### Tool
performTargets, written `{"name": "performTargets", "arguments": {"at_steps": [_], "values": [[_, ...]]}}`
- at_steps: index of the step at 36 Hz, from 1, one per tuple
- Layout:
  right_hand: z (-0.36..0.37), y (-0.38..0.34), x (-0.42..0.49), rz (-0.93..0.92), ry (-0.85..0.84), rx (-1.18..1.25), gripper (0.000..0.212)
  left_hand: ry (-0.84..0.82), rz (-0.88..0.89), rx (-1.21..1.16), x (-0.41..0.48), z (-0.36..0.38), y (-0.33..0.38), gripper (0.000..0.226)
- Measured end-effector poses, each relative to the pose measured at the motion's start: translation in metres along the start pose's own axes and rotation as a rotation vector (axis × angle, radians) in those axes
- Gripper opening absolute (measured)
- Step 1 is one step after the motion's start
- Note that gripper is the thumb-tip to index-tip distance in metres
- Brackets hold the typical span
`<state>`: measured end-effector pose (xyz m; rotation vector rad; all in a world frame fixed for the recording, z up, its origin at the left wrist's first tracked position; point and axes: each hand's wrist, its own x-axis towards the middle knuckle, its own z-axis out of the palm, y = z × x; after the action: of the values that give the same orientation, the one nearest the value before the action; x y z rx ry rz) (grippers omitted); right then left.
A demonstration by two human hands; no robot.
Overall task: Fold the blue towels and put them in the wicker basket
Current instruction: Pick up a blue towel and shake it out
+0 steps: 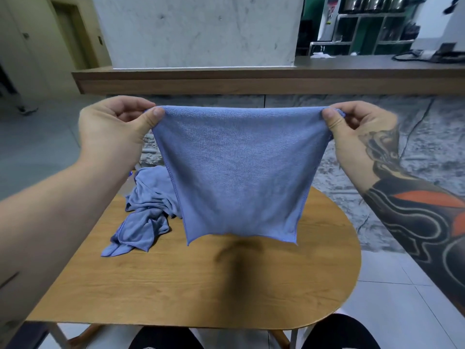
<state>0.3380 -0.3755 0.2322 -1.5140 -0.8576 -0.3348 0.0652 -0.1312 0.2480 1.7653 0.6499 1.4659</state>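
I am pinching the square blue terry towel [239, 177] by its top corners, left grip [114, 124] and right grip [358, 131] level (cloth hanging below).

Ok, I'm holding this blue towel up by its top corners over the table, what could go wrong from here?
The towel hangs only from pinches by the left hand and right hand; a slip at either corner could drop it. Laid down, it might land on the crumpled pile on the table. No basket is in view.
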Motion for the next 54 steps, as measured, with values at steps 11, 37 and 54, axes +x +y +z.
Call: {"name": "performTargets", "arguments": {"at_steps": [11,37,54], "values": [[-0.010,-0.014,-0.013,0.097,-0.004,0.135,0.005,-0.049,-0.069,0.012,-0.017,-0.014,0.017,0.010],[-0.032,-0.037,-0.039,0.018,-0.098,-0.008,0.019,-0.110,-0.020,0.299,-0.037,-0.040,0.034,0.020],[-0.013,-0.008,-0.039,0.026,-0.015,0.143,0.015,-0.032,-0.088,-0.061,-0.028,-0.029,0.009,0.027]]}}
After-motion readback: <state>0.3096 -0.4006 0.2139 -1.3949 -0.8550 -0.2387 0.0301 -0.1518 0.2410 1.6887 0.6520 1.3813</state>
